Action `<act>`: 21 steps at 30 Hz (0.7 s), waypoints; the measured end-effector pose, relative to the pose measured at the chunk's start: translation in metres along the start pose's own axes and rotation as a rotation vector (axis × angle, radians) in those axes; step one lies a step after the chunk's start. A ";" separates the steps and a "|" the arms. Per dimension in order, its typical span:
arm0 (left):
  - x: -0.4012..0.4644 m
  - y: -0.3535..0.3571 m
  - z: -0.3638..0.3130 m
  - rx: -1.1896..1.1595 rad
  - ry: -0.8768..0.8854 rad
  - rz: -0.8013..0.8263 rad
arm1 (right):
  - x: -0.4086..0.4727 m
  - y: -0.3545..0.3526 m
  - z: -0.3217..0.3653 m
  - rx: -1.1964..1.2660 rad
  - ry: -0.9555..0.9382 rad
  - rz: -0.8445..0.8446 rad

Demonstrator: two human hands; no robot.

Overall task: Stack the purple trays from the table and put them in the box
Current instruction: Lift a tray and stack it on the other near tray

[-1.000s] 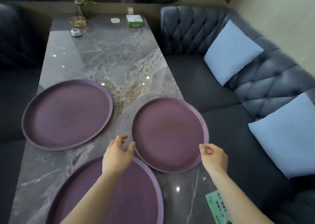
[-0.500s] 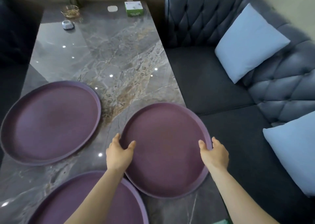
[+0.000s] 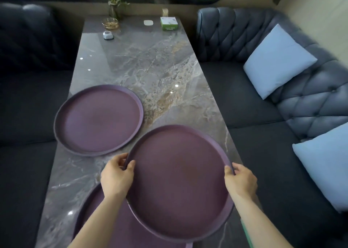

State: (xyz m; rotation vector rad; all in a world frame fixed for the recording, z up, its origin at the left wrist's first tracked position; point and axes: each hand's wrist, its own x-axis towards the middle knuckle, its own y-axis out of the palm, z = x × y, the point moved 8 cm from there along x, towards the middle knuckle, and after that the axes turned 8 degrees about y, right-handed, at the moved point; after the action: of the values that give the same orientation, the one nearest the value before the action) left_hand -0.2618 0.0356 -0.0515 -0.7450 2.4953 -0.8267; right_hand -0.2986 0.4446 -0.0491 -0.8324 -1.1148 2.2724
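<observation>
Three round purple trays are in view on a grey marble table [image 3: 150,63]. I hold the right tray [image 3: 178,180] by its rim, lifted and tilted toward me, overlapping the near tray. My left hand [image 3: 117,176] grips its left edge, thumb inside the rim. My right hand [image 3: 240,180] grips its right edge. A second tray [image 3: 98,119] lies flat to the left. The near tray [image 3: 113,223] lies under my left forearm, partly hidden by the held tray. No box is in view.
Dark tufted sofas flank the table, with pale blue cushions [image 3: 276,61] on the right one. At the far end stand a potted plant [image 3: 114,2], a glass bowl [image 3: 110,23], a small white device [image 3: 108,35] and a green tissue box [image 3: 169,23].
Both hands reached the right tray's rim, closed on it, then raised it off the table toward me, over the near tray. The camera tilted up.
</observation>
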 end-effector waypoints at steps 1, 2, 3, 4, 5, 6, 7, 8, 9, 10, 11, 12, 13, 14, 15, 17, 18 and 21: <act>-0.005 -0.014 0.015 0.017 0.003 0.000 | -0.019 0.004 -0.005 0.007 -0.006 0.005; -0.009 -0.027 0.030 0.037 0.005 0.001 | -0.037 0.010 -0.010 0.007 -0.016 0.010; -0.014 -0.040 0.045 0.056 0.009 0.003 | -0.055 0.017 -0.016 0.003 -0.022 0.017; -0.019 -0.050 0.059 0.079 0.012 0.010 | -0.072 0.024 -0.022 -0.005 -0.027 0.027; -0.024 -0.060 0.073 0.101 0.018 0.023 | -0.089 0.032 -0.028 -0.018 -0.028 0.042; -0.029 -0.070 0.086 0.118 0.026 0.035 | -0.106 0.041 -0.034 -0.030 -0.027 0.055; -0.033 -0.077 0.098 0.135 0.035 0.044 | -0.120 0.049 -0.039 -0.046 -0.017 0.066; -0.038 -0.084 0.111 0.152 0.039 0.051 | -0.135 0.055 -0.045 -0.059 -0.005 0.072; -0.043 -0.090 0.121 0.168 0.039 0.056 | -0.147 0.060 -0.051 -0.069 0.008 0.078; -0.048 -0.096 0.130 0.184 0.038 0.059 | -0.158 0.064 -0.056 -0.069 0.016 0.084; -0.052 -0.100 0.139 0.201 0.039 0.063 | -0.167 0.068 -0.061 -0.064 0.023 0.091; -0.055 -0.103 0.145 0.216 0.042 0.069 | -0.176 0.071 -0.066 -0.062 0.030 0.097; -0.059 -0.104 0.151 0.223 0.042 0.076 | -0.183 0.073 -0.069 -0.064 0.036 0.102; -0.061 -0.105 0.156 0.222 0.043 0.082 | -0.188 0.075 -0.072 -0.072 0.035 0.106; -0.064 -0.105 0.160 0.223 0.046 0.088 | -0.193 0.077 -0.073 -0.079 0.030 0.110; -0.067 -0.105 0.163 0.231 0.067 0.090 | -0.200 0.080 -0.075 -0.082 0.020 0.118; -0.068 -0.104 0.165 0.234 0.080 0.088 | -0.203 0.081 -0.075 -0.081 0.017 0.116; -0.072 -0.100 0.164 0.237 0.094 0.084 | -0.205 0.079 -0.074 -0.076 0.011 0.103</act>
State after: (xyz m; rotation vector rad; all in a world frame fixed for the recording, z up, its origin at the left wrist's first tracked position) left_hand -0.0851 -0.0588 -0.0948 -0.5276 2.4326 -1.1254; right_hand -0.1143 0.3090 -0.0859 -0.9515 -1.1850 2.3173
